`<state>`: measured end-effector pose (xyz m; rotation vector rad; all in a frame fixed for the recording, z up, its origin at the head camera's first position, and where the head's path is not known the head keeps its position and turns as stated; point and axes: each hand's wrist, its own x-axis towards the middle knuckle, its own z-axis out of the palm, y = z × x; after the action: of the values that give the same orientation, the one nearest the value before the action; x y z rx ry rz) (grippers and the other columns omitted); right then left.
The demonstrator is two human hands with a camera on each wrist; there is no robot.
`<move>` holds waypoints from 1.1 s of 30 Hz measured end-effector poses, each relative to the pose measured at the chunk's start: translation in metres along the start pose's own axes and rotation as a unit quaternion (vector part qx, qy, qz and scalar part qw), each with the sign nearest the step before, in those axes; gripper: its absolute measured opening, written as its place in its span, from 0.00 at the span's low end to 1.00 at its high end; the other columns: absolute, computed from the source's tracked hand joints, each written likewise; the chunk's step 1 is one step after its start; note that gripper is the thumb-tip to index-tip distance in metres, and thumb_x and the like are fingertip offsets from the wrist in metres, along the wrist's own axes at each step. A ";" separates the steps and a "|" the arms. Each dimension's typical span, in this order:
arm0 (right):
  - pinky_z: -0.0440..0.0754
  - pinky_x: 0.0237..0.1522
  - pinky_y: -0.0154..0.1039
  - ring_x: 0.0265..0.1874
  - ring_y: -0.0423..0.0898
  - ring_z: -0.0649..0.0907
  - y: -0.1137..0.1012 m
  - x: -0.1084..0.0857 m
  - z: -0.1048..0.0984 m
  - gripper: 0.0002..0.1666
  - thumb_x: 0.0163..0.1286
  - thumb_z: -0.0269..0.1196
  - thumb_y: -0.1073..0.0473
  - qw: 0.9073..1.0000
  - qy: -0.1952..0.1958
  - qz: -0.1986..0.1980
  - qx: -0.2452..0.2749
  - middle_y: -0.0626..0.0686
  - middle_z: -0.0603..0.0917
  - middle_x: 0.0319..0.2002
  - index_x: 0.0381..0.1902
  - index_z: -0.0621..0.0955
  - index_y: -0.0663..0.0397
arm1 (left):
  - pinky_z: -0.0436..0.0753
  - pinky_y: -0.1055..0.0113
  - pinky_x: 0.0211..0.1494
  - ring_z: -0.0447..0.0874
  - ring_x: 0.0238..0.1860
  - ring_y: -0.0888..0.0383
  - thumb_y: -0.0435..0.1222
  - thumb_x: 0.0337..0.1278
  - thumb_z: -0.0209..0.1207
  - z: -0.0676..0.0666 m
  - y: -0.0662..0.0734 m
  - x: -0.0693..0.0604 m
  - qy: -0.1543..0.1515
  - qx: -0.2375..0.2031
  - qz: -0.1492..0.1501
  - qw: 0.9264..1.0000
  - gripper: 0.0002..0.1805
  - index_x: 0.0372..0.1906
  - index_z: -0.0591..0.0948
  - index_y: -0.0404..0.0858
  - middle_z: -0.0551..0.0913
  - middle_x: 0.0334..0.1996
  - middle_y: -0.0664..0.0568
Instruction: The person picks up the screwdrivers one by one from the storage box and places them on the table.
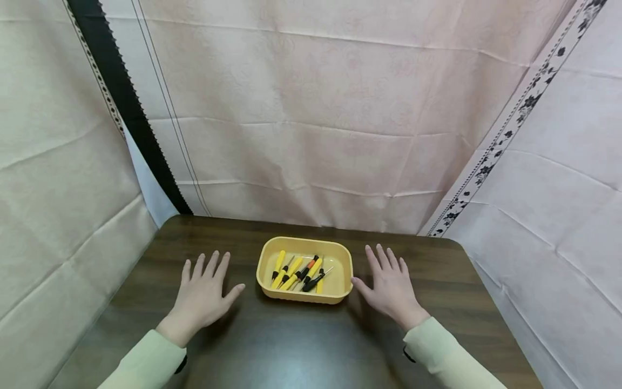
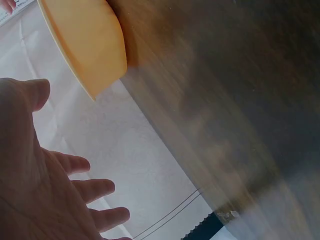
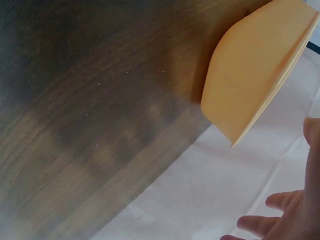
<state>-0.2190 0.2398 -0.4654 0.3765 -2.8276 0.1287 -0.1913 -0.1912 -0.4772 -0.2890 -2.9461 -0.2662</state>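
A yellow plastic tray (image 1: 303,296) stands on the table between the two hands. Inside it lie several small screwdrivers (image 1: 279,263), mostly with yellow-and-black handles; one has a black handle (image 1: 311,284) and another shows some orange. To the left of the tray, my left hand (image 1: 204,294) is held with its fingers spread and nothing in it. My right hand (image 1: 391,289) is spread too and holds nothing; its thumb tip overlaps the tray's right edge in the head view. The right wrist view shows a gap between that thumb and the tray (image 3: 250,75).
The dark brown wooden table (image 1: 291,346) has rounded far corners. Pale cloth (image 1: 311,108) hangs behind it and along both sides, with a black strip (image 1: 131,102) at the left and a flowered border (image 1: 510,124) at the right.
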 end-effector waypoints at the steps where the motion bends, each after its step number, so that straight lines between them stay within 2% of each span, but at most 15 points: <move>1: 0.52 0.64 0.65 0.70 0.63 0.58 -0.001 0.000 0.000 0.53 0.62 0.50 0.23 1.000 -0.001 -0.001 0.002 0.61 0.59 0.72 0.76 0.57 0.47 | 0.37 0.35 0.66 0.45 0.70 0.30 0.72 0.58 0.35 0.000 0.000 0.001 -0.001 -0.003 0.000 1.000 0.52 0.76 0.55 0.38 0.55 0.72 0.34; 10: 0.54 0.64 0.64 0.69 0.62 0.60 -0.011 0.003 -0.004 0.52 0.62 0.54 0.26 0.999 0.002 0.004 0.036 0.61 0.60 0.72 0.75 0.58 0.48 | 0.41 0.36 0.67 0.51 0.69 0.31 0.68 0.60 0.42 0.006 0.003 0.011 0.012 -0.018 0.002 1.000 0.49 0.73 0.60 0.35 0.61 0.70 0.34; 13: 0.55 0.64 0.63 0.69 0.62 0.60 -0.009 0.004 -0.005 0.52 0.63 0.53 0.26 0.999 -0.002 0.013 0.053 0.61 0.60 0.72 0.75 0.58 0.48 | 0.47 0.36 0.67 0.58 0.67 0.32 0.67 0.61 0.44 0.009 0.006 0.016 0.016 -0.023 0.008 1.000 0.48 0.72 0.61 0.34 0.65 0.67 0.34; 17: 0.59 0.64 0.59 0.69 0.59 0.62 -0.003 0.004 -0.007 0.52 0.63 0.52 0.25 0.993 -0.010 0.039 0.112 0.59 0.62 0.71 0.75 0.58 0.49 | 0.58 0.37 0.63 0.66 0.61 0.34 0.66 0.61 0.46 0.013 0.010 0.021 0.017 -0.027 0.012 0.999 0.47 0.71 0.62 0.32 0.70 0.62 0.34; 20: 0.61 0.64 0.57 0.69 0.56 0.64 0.000 0.005 -0.009 0.51 0.64 0.50 0.24 0.978 -0.026 0.080 0.190 0.56 0.62 0.71 0.75 0.58 0.46 | 0.64 0.38 0.59 0.70 0.59 0.35 0.68 0.61 0.43 0.015 0.012 0.025 0.020 -0.028 0.009 0.999 0.48 0.69 0.65 0.31 0.73 0.59 0.34; 25: 0.61 0.64 0.58 0.67 0.55 0.65 0.004 0.009 -0.012 0.49 0.64 0.49 0.24 0.937 -0.049 0.159 0.307 0.54 0.65 0.70 0.75 0.57 0.40 | 0.68 0.38 0.56 0.74 0.54 0.35 0.71 0.59 0.38 0.019 0.019 0.036 0.022 -0.034 0.002 0.999 0.50 0.63 0.71 0.29 0.76 0.55 0.33; 29: 0.62 0.64 0.57 0.67 0.56 0.66 0.004 0.012 -0.011 0.49 0.64 0.50 0.25 0.910 -0.065 0.185 0.364 0.58 0.66 0.69 0.75 0.57 0.43 | 0.72 0.40 0.51 0.77 0.48 0.36 0.71 0.58 0.39 0.026 0.025 0.045 0.018 -0.034 0.004 0.999 0.50 0.57 0.74 0.29 0.78 0.49 0.34; 31: 0.63 0.63 0.57 0.66 0.56 0.68 0.004 0.013 -0.009 0.48 0.65 0.50 0.26 0.902 -0.067 0.190 0.382 0.60 0.67 0.68 0.74 0.58 0.46 | 0.73 0.42 0.50 0.77 0.46 0.37 0.71 0.58 0.39 0.029 0.028 0.049 0.015 -0.036 0.008 0.999 0.49 0.56 0.75 0.29 0.79 0.48 0.35; 33: 0.64 0.62 0.57 0.65 0.56 0.69 0.004 0.014 -0.007 0.50 0.63 0.50 0.24 0.897 -0.067 0.195 0.391 0.60 0.68 0.67 0.73 0.59 0.46 | 0.73 0.42 0.49 0.77 0.46 0.37 0.71 0.58 0.39 0.032 0.031 0.053 0.012 -0.040 0.013 0.999 0.49 0.57 0.75 0.29 0.79 0.48 0.35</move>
<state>-0.2311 0.2416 -0.4549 -0.0497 -2.8120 1.3878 -0.2410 -0.1463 -0.4932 -0.3316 -2.9101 -0.3827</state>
